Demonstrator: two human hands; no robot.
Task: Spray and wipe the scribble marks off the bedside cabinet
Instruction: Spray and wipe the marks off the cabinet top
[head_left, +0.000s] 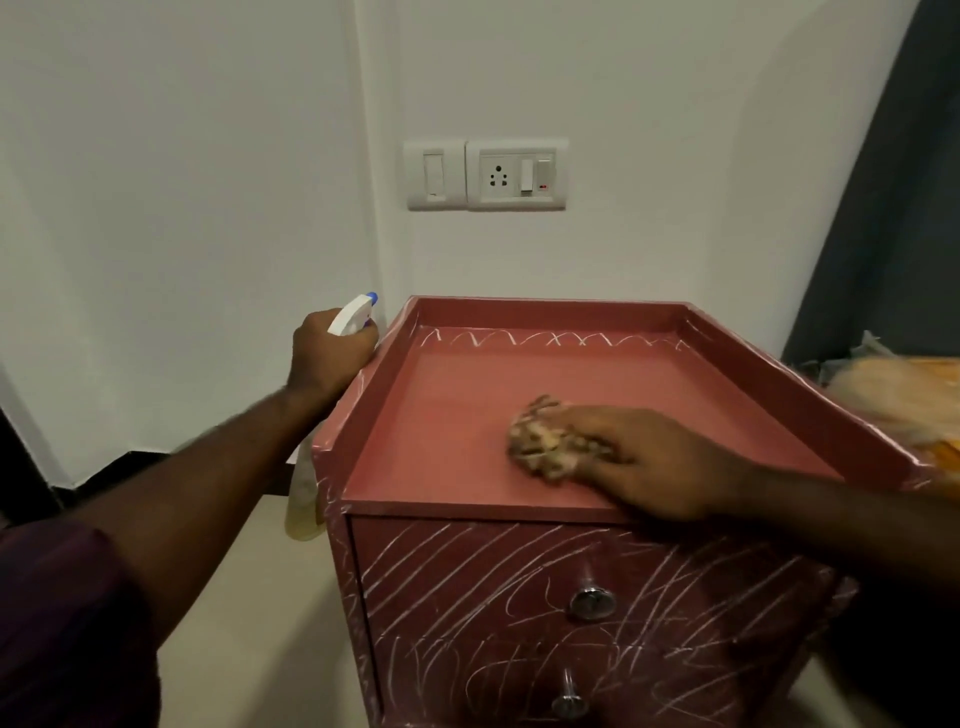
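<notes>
Biggest worry on the cabinet (441, 415): rubbing only the middle of the surface and missing the scribble marks (545, 340) along the back edge, never mind the heavily scrawled drawer front (467, 597). Easy to mist the wall and the socket (514, 174) above too, with the spray bottle (353, 314) held just off the left rear corner. Could also just smear white around with a loaded-up cloth (543, 441). Left grip (327, 353) clamped round the bottle neck. Right grip (649, 457) bunched on the cloth, pressing it down mid-surface.

Materials-wise:
- Boxy painted cabinet, smooth pinkish-red, raised lip on three sides, so probably residue traps in the corners.
- Thin white zigzags and slashes, chalk-like.
- Translucent plastic bottle, yellowish liquid, white-and-blue trigger head.
- Crumpled, nubby, mottled brown-beige cloth.
- Small shiny metal knobs (592, 603).
</notes>
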